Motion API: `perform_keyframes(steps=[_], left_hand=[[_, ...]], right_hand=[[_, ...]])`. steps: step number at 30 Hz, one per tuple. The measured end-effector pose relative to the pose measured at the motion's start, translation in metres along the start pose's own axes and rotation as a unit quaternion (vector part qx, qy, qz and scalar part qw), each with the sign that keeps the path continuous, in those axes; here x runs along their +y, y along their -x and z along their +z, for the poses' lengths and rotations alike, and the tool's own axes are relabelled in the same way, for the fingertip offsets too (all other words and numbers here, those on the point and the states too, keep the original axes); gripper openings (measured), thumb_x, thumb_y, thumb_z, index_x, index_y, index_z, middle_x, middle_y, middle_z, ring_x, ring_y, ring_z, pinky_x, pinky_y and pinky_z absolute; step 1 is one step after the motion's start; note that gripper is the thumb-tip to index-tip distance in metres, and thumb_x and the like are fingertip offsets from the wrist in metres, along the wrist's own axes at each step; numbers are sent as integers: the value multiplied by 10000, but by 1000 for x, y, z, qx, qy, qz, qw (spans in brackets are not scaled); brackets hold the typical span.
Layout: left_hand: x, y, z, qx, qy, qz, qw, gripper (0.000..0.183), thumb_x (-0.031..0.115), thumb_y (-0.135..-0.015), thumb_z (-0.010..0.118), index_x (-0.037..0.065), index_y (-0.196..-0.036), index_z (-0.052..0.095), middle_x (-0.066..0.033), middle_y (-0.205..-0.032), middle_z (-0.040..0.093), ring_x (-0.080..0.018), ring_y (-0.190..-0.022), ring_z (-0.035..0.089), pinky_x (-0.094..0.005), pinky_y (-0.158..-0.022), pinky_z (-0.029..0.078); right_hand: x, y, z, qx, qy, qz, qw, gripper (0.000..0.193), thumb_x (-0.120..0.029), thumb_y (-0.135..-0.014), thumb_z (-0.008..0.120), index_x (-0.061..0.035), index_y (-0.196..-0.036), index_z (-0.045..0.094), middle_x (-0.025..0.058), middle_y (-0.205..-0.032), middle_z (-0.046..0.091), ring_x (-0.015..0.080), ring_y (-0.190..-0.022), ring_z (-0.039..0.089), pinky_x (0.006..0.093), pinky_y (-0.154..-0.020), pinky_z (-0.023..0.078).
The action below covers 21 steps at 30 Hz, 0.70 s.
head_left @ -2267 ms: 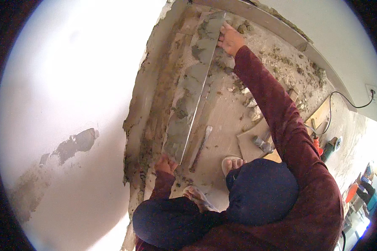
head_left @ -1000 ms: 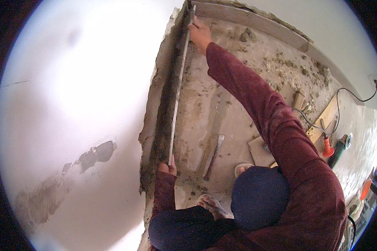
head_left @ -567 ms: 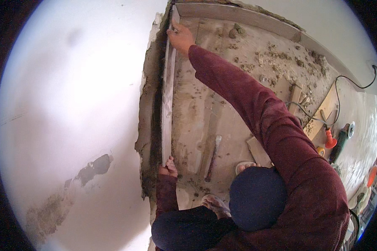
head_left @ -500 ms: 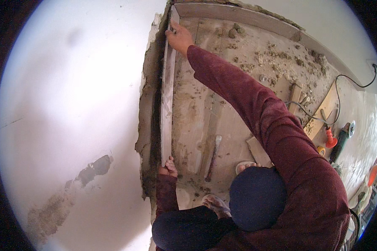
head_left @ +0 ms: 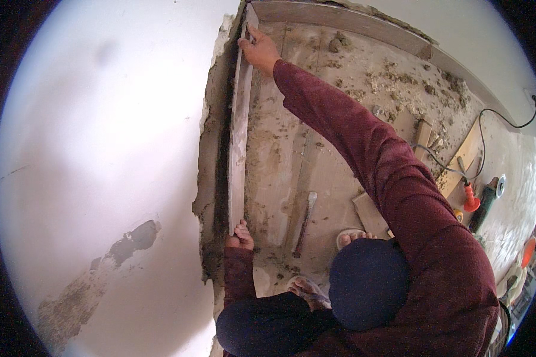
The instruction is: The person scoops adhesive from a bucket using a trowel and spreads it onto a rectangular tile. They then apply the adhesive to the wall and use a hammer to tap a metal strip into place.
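Observation:
A long, narrow tile strip [head_left: 240, 134] stands on edge along the base of the white wall, beside a dark gap with broken plaster. My right hand [head_left: 261, 52] reaches to its far end, thumb and fingers closed over the top edge. The near end is in my left hand [head_left: 240, 235], whose fingers curl round it close to my knee. At the far corner the held strip meets another skirting strip [head_left: 345, 22], which runs along the back wall.
Mortar lumps [head_left: 339, 43] and crumbs litter the tiled floor. A metal bar [head_left: 304, 225] lies near my feet. To the right are a tile piece [head_left: 372, 215], wooden board [head_left: 460, 156], red-handled tool [head_left: 470, 197], angle grinder [head_left: 487, 203] and black cord [head_left: 483, 140] plugged into the wall.
Both hands keep their hold at the two ends of the tile strip. The view has shifted slightly; the strip shows no clear movement along the wall.

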State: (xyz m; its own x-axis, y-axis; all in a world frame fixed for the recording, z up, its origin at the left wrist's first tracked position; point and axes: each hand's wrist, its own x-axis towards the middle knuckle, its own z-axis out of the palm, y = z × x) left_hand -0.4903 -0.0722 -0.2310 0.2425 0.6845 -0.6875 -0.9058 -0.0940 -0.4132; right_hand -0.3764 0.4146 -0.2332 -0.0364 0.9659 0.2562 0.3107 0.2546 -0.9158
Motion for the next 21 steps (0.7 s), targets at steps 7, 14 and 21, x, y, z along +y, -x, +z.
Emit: perform_keyframes(steps=[7,14,21], left_hand=[[14,-4,-14,-83,77,45,993,320,109,-883,449,-93,-1124,389,-143,-839,614,-240,-765,636,-313,-661,545],[24,-1,-13,-111,54,58,991,313,112,-894,415,-92,-1129,376,-141,-838,599,-236,-732,626,-316,-658,544],[17,-10,2,-55,29,84,995,316,99,-909,369,-88,-1163,353,-134,-809,598,-249,-725,630,-318,-656,555]], right_hand=[[17,-12,7,-52,-94,37,993,543,-186,-828,552,-50,-1319,363,132,-1076,578,184,-907,559,287,-795,442],[-6,-6,1,-115,-105,94,983,515,-170,-828,561,-10,-1286,391,132,-1150,545,186,-984,541,285,-822,435],[-5,-12,-6,-43,-46,41,997,574,-227,-810,553,20,-1291,361,226,-1279,428,338,-1180,428,312,-954,360]])
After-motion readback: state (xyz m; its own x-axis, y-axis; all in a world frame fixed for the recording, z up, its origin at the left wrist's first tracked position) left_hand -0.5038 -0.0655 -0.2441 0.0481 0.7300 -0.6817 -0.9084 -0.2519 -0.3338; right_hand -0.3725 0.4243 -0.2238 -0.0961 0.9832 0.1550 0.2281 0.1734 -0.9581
